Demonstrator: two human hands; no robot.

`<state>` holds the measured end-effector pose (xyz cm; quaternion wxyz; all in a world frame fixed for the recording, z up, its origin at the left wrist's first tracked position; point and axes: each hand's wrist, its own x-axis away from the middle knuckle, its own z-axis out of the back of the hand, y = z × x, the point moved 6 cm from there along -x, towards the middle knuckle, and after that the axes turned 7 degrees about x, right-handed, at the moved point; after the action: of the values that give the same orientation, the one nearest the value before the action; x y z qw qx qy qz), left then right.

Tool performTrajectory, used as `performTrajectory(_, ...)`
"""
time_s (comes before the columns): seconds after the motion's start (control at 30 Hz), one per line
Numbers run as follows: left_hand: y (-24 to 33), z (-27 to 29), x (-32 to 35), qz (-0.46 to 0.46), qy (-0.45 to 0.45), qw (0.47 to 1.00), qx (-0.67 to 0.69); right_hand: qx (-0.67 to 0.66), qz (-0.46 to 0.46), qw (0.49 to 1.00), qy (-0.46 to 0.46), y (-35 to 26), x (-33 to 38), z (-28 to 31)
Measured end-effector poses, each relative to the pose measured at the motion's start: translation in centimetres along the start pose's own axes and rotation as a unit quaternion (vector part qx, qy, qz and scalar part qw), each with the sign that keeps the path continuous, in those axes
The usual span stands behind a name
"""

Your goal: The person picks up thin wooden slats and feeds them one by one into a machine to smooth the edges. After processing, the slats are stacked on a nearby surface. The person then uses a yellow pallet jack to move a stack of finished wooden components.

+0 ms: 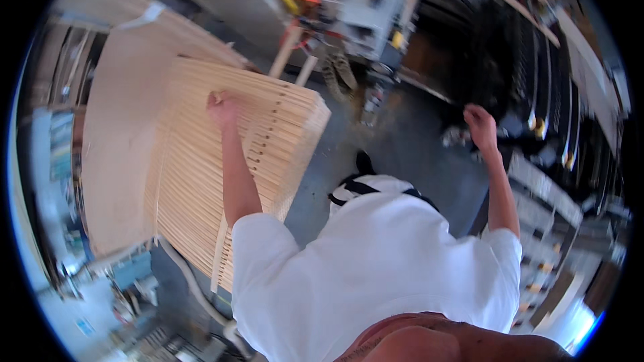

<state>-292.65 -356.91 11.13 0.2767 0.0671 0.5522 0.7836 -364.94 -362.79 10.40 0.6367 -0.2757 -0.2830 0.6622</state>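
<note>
Our left hand (221, 106) presses closed on the stack of wooden slats (268, 141) lying on the counter (121, 161); our right hand (480, 123) hangs curled, its grip holding nothing we can make out. Leaning sideways, we judge the top slats could slide off.

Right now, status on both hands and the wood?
Left hand closed on top of the stacked wooden slats. Right hand raised, empty, clear of the stack. Nothing in the way.

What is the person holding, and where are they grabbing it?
The left hand rests on the stack of wooden slats, on its top edge. The right hand looks closed, its contents unclear.
</note>
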Motion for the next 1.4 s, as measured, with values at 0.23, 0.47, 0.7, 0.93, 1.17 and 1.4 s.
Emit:
performTrajectory(0.23, 8.2, -6.0, 21.9, -0.103, -0.224, 0.956, 0.159, 0.028, -0.073, 0.99, 0.122, 3.9, 12.3, 5.1)
performTrajectory(0.47, 10.6, -14.7, 44.5, -0.039, -0.58, 0.81, 0.076, 0.21, -0.182, 0.903, 0.327, 12.3, 32.3, 12.9)
performTrajectory(0.7, 12.5, -21.1, 54.4, -0.097, -0.731, 0.675, 0.014, 0.421, -0.502, 0.662, 0.364, 22.2, 62.8, 16.5)
performTrajectory(0.93, 13.6, -26.3, 59.6, -0.096, -0.797, 0.596, -0.032, 0.355, -0.653, 0.608, 0.277, 26.0, 76.1, 13.7)
performTrajectory(1.17, 20.9, -30.9, 56.8, -0.32, -0.733, 0.6, -0.036, 0.411, -0.54, 0.658, 0.328, 23.6, 72.8, 16.0)
performTrajectory(1.4, 29.4, -47.1, 46.4, -0.457, -0.575, 0.678, 0.034, 0.431, -0.387, 0.737, 0.35, 15.0, 53.5, 25.1)
